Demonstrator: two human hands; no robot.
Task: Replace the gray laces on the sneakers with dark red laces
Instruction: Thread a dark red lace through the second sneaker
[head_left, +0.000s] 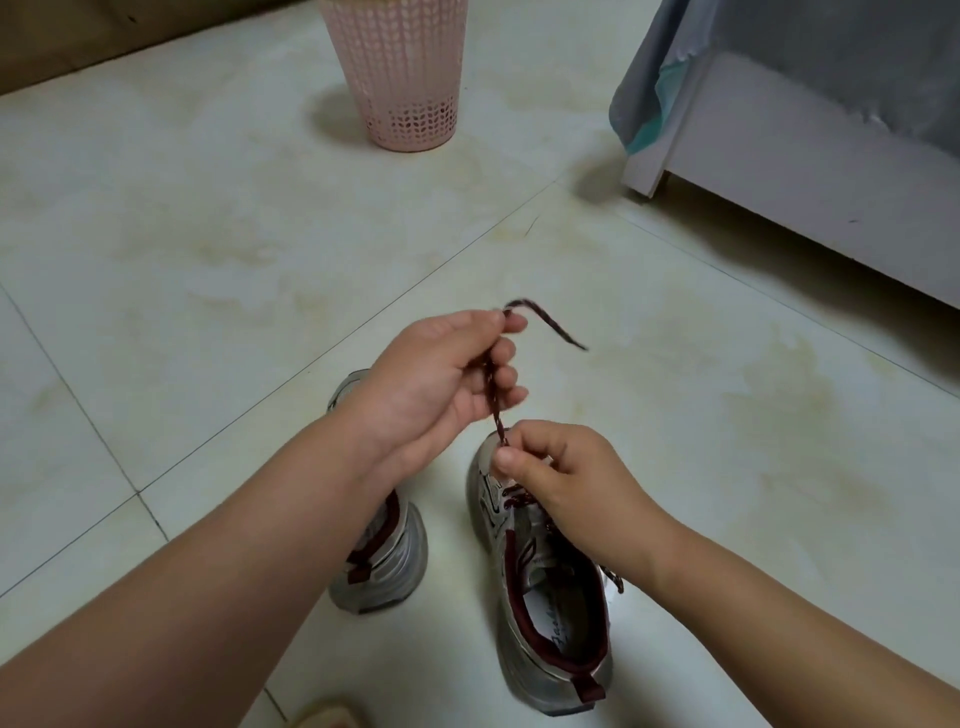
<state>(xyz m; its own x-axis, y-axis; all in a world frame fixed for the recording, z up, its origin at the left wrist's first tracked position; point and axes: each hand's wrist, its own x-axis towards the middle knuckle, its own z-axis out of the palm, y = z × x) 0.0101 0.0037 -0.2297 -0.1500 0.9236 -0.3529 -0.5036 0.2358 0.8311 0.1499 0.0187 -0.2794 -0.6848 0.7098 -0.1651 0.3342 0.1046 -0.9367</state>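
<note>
The dark red lace (494, 400) runs taut between the two hands, above the right sneaker (550, 587). Its long axis is steep, rising from the lower hand up and slightly left to the upper hand.

The left hand (441, 384) is the upper one. Its thumb and forefinger pinch the lace near the free end, and the remaining fingers curl loosely beside the strand. Past this pinch the lace tip (550, 325) bends over to the right and hangs free, touching nothing.

The right hand (550, 467) is the lower one, directly over the toe end of the right sneaker. Its thumb and forefinger pinch the lace where the strand leaves the upper eyelets. Dark red lacing already crosses the eyelets below this hand.

The left sneaker (379, 551) stands just beside the right one on the tiled floor (208, 312), largely hidden by the left forearm; its lacing cannot be read.

Judgement: the right hand is nearer the eyelets, so the next threading falls to it, while the left hand holds tension from above.

A pink basket (397, 73) stands near the far edge of the floor.
</note>
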